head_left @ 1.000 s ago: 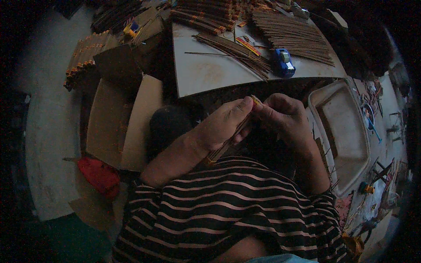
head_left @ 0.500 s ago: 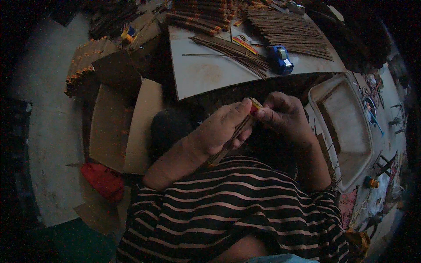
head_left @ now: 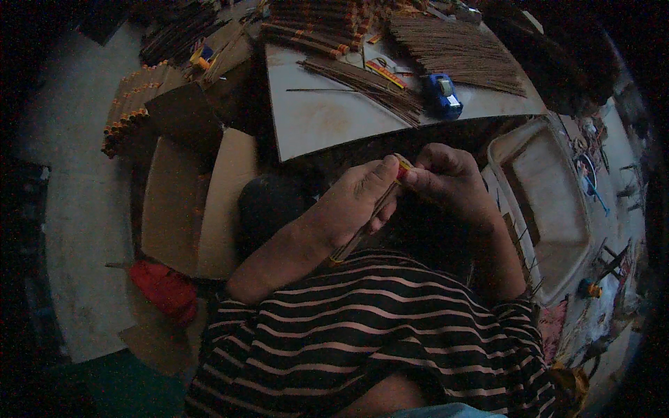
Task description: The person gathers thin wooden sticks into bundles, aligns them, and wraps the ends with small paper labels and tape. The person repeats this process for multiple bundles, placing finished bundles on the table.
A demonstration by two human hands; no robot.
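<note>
My left hand (head_left: 355,202) is closed round a bundle of thin brown incense sticks (head_left: 353,245), which slants from near my striped shirt up to the fingertips. A red and yellow paper band (head_left: 402,168) circles the bundle's upper end, under my left thumb. My right hand (head_left: 449,182) pinches at that band with thumb and forefinger, its other fingers curled. Part of the bundle is hidden behind my left palm. Beyond both hands, a blue tape dispenser (head_left: 444,95) stands on the white table (head_left: 306,129).
Loose incense sticks (head_left: 460,52) and banded bundles (head_left: 306,35) lie across the table's far side, with red and yellow strips (head_left: 385,72) between them. An open cardboard box (head_left: 167,209) sits at my left, a red cloth (head_left: 164,289) near it. A pale plastic tub (head_left: 557,251) is at right.
My right thumb and forefinger have shifted slightly against the band. The left hand keeps its hold on the bundle, and the whole view has moved a little.
</note>
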